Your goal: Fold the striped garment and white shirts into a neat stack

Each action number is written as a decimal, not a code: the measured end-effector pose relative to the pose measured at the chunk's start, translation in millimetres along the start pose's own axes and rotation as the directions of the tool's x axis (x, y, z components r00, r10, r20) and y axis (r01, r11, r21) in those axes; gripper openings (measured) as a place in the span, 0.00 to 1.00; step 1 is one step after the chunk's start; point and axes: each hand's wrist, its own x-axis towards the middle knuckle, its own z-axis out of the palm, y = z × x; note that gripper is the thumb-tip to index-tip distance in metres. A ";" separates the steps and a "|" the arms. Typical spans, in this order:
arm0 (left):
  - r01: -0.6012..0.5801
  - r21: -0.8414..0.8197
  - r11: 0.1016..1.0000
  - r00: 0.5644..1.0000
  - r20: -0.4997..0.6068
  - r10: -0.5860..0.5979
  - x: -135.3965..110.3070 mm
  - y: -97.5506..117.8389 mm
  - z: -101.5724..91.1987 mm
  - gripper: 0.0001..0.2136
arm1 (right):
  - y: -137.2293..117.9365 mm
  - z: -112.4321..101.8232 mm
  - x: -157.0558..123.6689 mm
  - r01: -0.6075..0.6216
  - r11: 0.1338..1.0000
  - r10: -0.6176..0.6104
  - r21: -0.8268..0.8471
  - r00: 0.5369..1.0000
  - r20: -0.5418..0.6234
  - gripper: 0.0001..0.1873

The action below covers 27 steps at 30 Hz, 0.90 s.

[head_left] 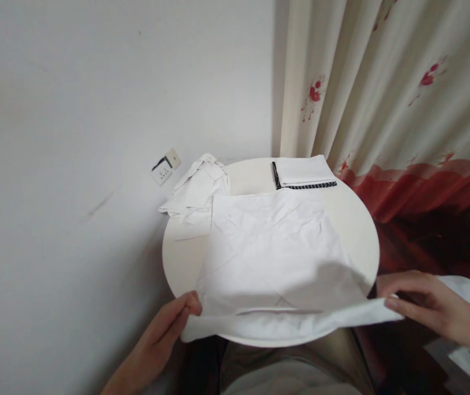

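- By the left hand (pixel 163 329), the near left corner of a white cloth (pixel 266 247) is being pinched between thumb and curled fingers, at the near left edge of the round table (pixel 177 263).
- By the right hand (pixel 430 307), the near right corner is being pinched too, the thumb on top, out beyond the table's right edge; the fingertips below are being hidden.
- The white cloth is being spread over the middle of the table, while its near strip is being stretched between the hands along the near edge, with a narrow gap being shown at the strip's upper side.
- By the far left edge, a crumpled white pile (pixel 202 184) is being supported; by the far right edge, a folded white piece (pixel 305 171) with black trim is being carried.
- For good work, it seems, both corners are best being pulled with equal force and kept level, since the strip may otherwise be being skewed.
- Creases are being shown toward the far side of the white cloth; these are probably best being smoothed outward toward the table's edges, with the neighbouring pile and folded piece being avoided.
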 end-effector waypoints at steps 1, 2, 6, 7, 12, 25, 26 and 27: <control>0.042 -0.009 0.999 0.999 -0.004 -0.042 12.5 -0.9 -1.4 0.19 | 2.8 -2.4 14.2 -0.016 0.999 0.014 0.047 0.999 0.036 0.20; 0.075 -0.009 0.997 0.997 -0.016 -0.075 26.8 -2.1 -3.3 0.19 | 5.5 -4.3 30.4 -0.030 0.995 0.021 0.100 0.995 0.096 0.21; 0.148 0.081 0.986 0.988 -0.052 -0.145 95.0 -10.8 -10.9 0.18 | 16.1 -2.4 103.2 -0.087 0.972 0.053 0.217 0.986 0.156 0.26; 0.160 0.125 0.979 0.987 -0.045 -0.155 112.4 -14.5 -11.7 0.17 | 19.5 0.6 119.8 -0.106 0.969 0.068 0.224 0.983 0.168 0.27; 0.106 0.431 0.896 0.991 0.031 -0.132 177.3 -37.5 -6.3 0.13 | 40.5 19.2 174.2 -0.156 0.964 0.103 0.215 0.966 0.238 0.24; -0.004 0.696 0.718 1.000 -0.012 0.016 191.6 -49.2 15.2 0.10 | 57.7 40.5 191.7 -0.009 1.000 0.011 -0.023 0.996 0.094 0.15; -0.020 0.703 0.711 0.999 -0.017 0.045 191.8 -43.4 17.2 0.10 | 57.8 41.2 191.2 -0.007 1.000 0.009 -0.022 0.996 0.091 0.15; -0.051 0.695 0.718 0.996 -0.014 0.085 192.3 -36.6 20.7 0.10 | 57.8 41.8 190.5 -0.007 1.000 0.008 -0.014 0.996 0.090 0.15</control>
